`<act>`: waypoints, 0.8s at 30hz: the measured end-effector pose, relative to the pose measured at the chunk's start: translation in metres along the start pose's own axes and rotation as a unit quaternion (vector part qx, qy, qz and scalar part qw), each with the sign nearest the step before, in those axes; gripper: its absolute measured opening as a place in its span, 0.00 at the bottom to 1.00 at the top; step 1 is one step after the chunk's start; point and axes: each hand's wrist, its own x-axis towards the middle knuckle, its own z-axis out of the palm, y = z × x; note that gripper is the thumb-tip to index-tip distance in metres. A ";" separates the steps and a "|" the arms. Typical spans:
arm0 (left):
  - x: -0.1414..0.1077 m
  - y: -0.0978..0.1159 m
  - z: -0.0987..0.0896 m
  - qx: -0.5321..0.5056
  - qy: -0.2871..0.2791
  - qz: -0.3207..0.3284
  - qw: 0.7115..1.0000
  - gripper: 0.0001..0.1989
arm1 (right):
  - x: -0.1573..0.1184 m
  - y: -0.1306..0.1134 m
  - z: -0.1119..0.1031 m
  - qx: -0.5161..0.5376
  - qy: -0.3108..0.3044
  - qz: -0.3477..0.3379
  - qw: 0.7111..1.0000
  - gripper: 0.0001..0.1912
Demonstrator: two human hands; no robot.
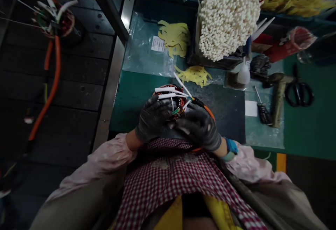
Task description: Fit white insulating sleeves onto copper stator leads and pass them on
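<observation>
As the left hand (153, 118) and right hand (199, 127) clasp the stator (179, 101) | fingers curled, pressed together around it | held over the mat (225, 104), keeping white sleeves (165, 89) exposed on top

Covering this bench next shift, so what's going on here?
The person's gloved left hand and right hand hold a copper-wound motor stator, with white-sleeved leads sticking out and an orange cable by the right hand. A bundle of white sleeves and yellow insulation strips sit ahead on the green bench.
</observation>
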 end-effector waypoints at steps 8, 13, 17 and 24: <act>0.014 0.009 -0.003 -0.002 0.059 0.001 0.998 0.07 | 0.066 0.004 0.001 -0.023 -0.067 0.014 0.997 0.14; 0.011 0.005 -0.002 0.033 0.046 0.014 0.998 0.13 | 0.066 0.005 -0.018 0.228 -0.071 0.038 0.970 0.16; 0.012 0.005 -0.006 0.008 0.042 0.022 0.999 0.11 | 0.061 0.014 -0.026 0.252 -0.103 0.045 0.961 0.12; 0.014 0.006 -0.007 -0.002 0.014 0.008 1.000 0.11 | 0.054 0.022 -0.018 0.214 -0.063 0.044 0.974 0.10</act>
